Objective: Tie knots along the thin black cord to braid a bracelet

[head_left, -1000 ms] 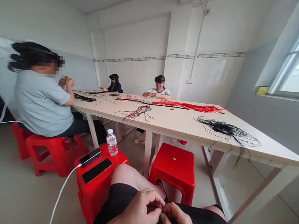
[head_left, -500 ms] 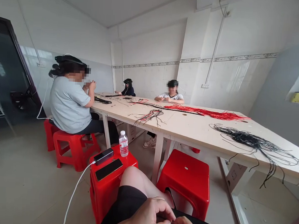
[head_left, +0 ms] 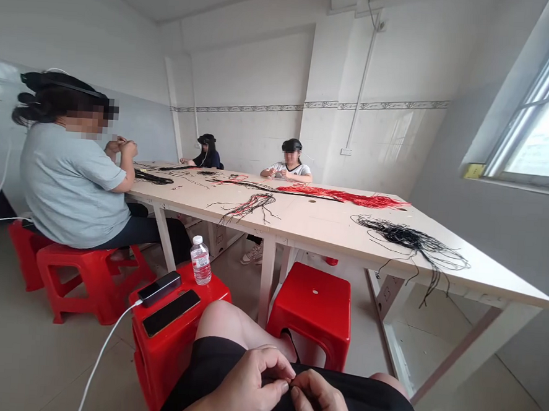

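Over my lap, my left hand [head_left: 254,387] is closed in a pinch, thumb against fingertips. My right hand [head_left: 322,399] pinches too, its fingertips meeting those of the left. Whatever sits between them is tiny and dark against the black shorts [head_left: 365,400], and I cannot make it out. Beyond my knees, a tangled bundle of black cords [head_left: 405,237] lies on the table [head_left: 315,223], some ends hanging over the front edge. Farther left on the table is a smaller bunch of black and red cords [head_left: 251,205].
A red stool [head_left: 315,307] stands ahead of my knees. On another red stool [head_left: 147,346] at my left are a water bottle [head_left: 201,263], a phone [head_left: 172,312] and a black device [head_left: 159,288] with a white cable. Red cords [head_left: 344,196] lie farther back. Three people sit around the table.
My view has swung to the right, bringing the window into sight and shifting the room leftward. Both hands show more fully now, still pinched together over my lap.
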`<state>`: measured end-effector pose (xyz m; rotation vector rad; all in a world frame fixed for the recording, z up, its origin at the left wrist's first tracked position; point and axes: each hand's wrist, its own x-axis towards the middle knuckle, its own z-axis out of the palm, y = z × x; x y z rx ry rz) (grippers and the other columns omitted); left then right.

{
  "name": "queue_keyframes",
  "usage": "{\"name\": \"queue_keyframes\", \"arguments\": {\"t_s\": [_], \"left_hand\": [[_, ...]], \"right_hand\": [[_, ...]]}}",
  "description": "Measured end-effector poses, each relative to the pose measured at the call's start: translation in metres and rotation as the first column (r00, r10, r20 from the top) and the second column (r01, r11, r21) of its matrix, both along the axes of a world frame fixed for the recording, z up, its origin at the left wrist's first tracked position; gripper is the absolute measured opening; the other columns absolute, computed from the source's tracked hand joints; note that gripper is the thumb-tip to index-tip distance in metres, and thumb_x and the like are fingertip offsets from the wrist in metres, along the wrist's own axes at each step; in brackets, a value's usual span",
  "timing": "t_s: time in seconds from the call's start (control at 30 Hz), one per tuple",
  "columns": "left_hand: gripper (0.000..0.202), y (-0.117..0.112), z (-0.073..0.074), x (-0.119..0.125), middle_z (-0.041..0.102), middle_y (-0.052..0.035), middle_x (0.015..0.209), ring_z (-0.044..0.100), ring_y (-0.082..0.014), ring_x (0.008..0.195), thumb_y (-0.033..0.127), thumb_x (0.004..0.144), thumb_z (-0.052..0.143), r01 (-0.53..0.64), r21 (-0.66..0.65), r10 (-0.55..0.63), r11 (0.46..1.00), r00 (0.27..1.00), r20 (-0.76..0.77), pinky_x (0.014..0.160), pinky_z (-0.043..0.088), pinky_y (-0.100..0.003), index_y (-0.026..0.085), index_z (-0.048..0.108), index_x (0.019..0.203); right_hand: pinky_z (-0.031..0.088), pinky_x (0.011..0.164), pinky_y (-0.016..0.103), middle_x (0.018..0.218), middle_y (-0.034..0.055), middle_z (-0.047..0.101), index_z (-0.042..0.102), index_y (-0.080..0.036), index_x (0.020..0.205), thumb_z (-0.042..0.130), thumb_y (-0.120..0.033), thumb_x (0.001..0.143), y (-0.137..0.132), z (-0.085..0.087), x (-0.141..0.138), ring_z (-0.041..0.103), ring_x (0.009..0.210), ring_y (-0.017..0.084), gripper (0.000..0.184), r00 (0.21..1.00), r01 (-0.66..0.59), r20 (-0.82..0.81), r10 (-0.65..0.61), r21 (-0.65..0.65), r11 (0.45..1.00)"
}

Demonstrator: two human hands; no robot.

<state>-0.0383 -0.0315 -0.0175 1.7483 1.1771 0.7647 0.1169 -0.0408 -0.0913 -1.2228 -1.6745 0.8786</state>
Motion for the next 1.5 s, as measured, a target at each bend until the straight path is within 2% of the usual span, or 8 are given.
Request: {"name": "queue_keyframes", "arguments": {"t_s": [0.27, 0.6, 0.83, 1.03, 1.17, 1.27, 1.37, 1.5], "left_hand": [[0.014, 0.001, -0.003, 0.0, 0.066, -0.0022, 0.079, 0.06, -0.0141, 0.076, 0.01, 0.071, 0.052, 0.014, 0.004, -0.014, 1.0, 0.999, -0.04, 0.072, 0.048, -0.024, 0.016, 0.063, 0.077], [0.019, 0.004, -0.001, -0.003, 0.064, -0.0027, 0.082, 0.061, -0.0139, 0.08, 0.007, 0.072, 0.053, 0.139, 0.111, -0.129, 0.984, 0.987, -0.093, 0.075, 0.047, -0.023, 0.017, 0.067, 0.08], [0.024, 0.004, -0.01, -0.001, 0.061, -0.0015, 0.075, 0.057, -0.0119, 0.07, 0.001, 0.064, 0.047, 0.143, 0.264, -0.092, 0.954, 0.977, -0.194, 0.066, 0.045, -0.02, 0.017, 0.06, 0.076], [0.021, 0.002, -0.024, 0.006, 0.049, 0.0021, 0.064, 0.046, -0.0103, 0.06, 0.001, 0.059, 0.044, 0.084, 0.419, 0.0, 0.904, 0.981, -0.195, 0.056, 0.039, -0.02, 0.019, 0.045, 0.068], [0.016, 0.002, -0.017, 0.011, 0.049, 0.0012, 0.065, 0.048, -0.0115, 0.061, 0.005, 0.062, 0.047, 0.01, 0.332, 0.034, 0.943, 0.991, -0.126, 0.058, 0.041, -0.021, 0.019, 0.044, 0.068], [0.012, 0.004, -0.01, 0.011, 0.056, -0.0015, 0.072, 0.054, -0.0139, 0.069, 0.012, 0.07, 0.05, -0.013, 0.137, 0.016, 0.99, 1.0, -0.021, 0.065, 0.046, -0.024, 0.017, 0.053, 0.081], [0.014, 0.008, -0.006, 0.009, 0.063, -0.0051, 0.081, 0.059, -0.0163, 0.078, 0.025, 0.079, 0.052, -0.006, -0.009, 0.006, 1.0, 0.999, 0.034, 0.074, 0.048, -0.026, 0.015, 0.059, 0.088], [0.016, 0.012, -0.004, 0.007, 0.066, -0.0054, 0.08, 0.06, -0.017, 0.078, 0.029, 0.081, 0.053, 0.002, 0.023, -0.001, 1.0, 1.0, -0.027, 0.074, 0.047, -0.027, 0.015, 0.062, 0.08]], "right_hand": [[0.033, 0.051, 0.024, 0.056, -0.0001, 0.045, 0.043, -0.019, 0.059, 0.046, -0.04, 0.074, 0.0, 0.029, -0.002, 0.039, 0.054, 0.012, 0.026, 0.999, -0.039, -0.034, 0.036, -0.108, 0.993], [0.028, 0.052, 0.023, 0.057, -0.0038, 0.034, 0.037, -0.019, 0.06, 0.047, -0.049, 0.073, 0.001, 0.028, -0.001, 0.029, 0.056, 0.01, 0.034, 0.984, -0.103, -0.166, 0.069, -0.207, 0.973], [0.032, 0.054, 0.022, 0.061, -0.0022, 0.04, 0.04, -0.019, 0.065, 0.043, -0.039, 0.077, 0.0, 0.025, -0.005, 0.033, 0.058, 0.011, 0.024, 0.988, -0.15, -0.051, 0.146, -0.094, 0.984], [0.031, 0.047, 0.02, 0.053, -0.0009, 0.046, 0.043, -0.018, 0.059, 0.044, -0.033, 0.078, -0.002, 0.02, -0.003, 0.038, 0.049, 0.009, 0.024, 1.0, -0.028, 0.009, 0.028, 0.064, 0.998], [0.035, 0.048, 0.019, 0.056, 0.0025, 0.057, 0.052, -0.016, 0.063, 0.045, -0.031, 0.081, -0.004, 0.023, 0.0, 0.045, 0.049, 0.01, 0.024, 1.0, 0.015, -0.027, -0.012, 0.126, 0.992], [0.038, 0.049, 0.019, 0.058, 0.0025, 0.056, 0.054, -0.016, 0.066, 0.045, -0.034, 0.084, -0.003, 0.026, 0.002, 0.046, 0.051, 0.01, 0.027, 0.995, 0.034, -0.098, -0.024, 0.104, 0.994], [0.039, 0.051, 0.02, 0.059, 0.0018, 0.054, 0.053, -0.015, 0.066, 0.045, -0.039, 0.086, -0.001, 0.028, 0.005, 0.045, 0.054, 0.011, 0.031, 0.982, 0.073, -0.181, -0.061, 0.065, 0.995], [0.04, 0.054, 0.02, 0.063, 0.0024, 0.055, 0.055, -0.015, 0.07, 0.048, -0.04, 0.085, -0.001, 0.027, 0.006, 0.047, 0.057, 0.012, 0.031, 0.974, 0.065, -0.219, -0.055, 0.039, 0.997]]}}
